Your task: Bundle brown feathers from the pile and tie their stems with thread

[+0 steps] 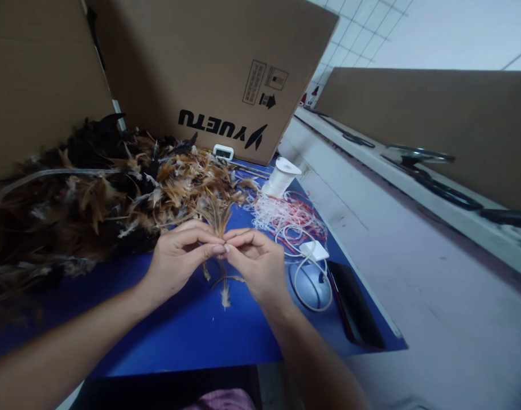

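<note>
Left hand (175,259) and right hand (262,263), frame centre: fingers pinching feathers (217,215), apparently arranging them; steady pressure seems needed next

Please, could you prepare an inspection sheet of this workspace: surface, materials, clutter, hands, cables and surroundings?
Surface: blue tabletop, partly covered by a large feather pile.
Materials: small feather bunch between the hands; white spool beside tangled white and red strands.
Clutter: dark flat device near the table's right edge; small white device before the cardboard box.
Left hand: fingertips pinched at the base of the bunch.
Right hand: pinched there too, meeting the left fingertips.
Cables: white cable in loose loops, near the white block; ends unclear.
Surroundings: box standing behind the pile; tiled wall beyond.
Spills: nothing seen.
</note>
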Tool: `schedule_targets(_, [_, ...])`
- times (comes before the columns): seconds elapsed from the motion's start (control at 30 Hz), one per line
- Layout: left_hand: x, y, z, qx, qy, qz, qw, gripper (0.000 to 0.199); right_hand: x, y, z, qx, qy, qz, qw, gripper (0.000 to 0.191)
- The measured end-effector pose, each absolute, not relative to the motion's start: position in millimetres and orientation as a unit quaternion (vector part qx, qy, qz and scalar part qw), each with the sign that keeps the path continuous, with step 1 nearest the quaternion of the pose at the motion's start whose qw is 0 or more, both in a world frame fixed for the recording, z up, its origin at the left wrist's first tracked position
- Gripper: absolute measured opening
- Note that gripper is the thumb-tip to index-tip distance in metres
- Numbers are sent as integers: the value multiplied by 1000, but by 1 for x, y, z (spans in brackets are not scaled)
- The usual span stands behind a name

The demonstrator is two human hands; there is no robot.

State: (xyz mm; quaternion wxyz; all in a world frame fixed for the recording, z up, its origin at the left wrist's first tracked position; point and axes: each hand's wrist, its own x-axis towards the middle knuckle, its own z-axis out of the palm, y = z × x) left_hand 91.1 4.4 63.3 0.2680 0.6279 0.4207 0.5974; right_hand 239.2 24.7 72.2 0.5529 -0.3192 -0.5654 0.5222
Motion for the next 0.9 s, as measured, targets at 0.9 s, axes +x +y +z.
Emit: schedule_targets(0.9, [101,37,31,543,469,517,466,16,250,49,39,-384,-482,598,513,16])
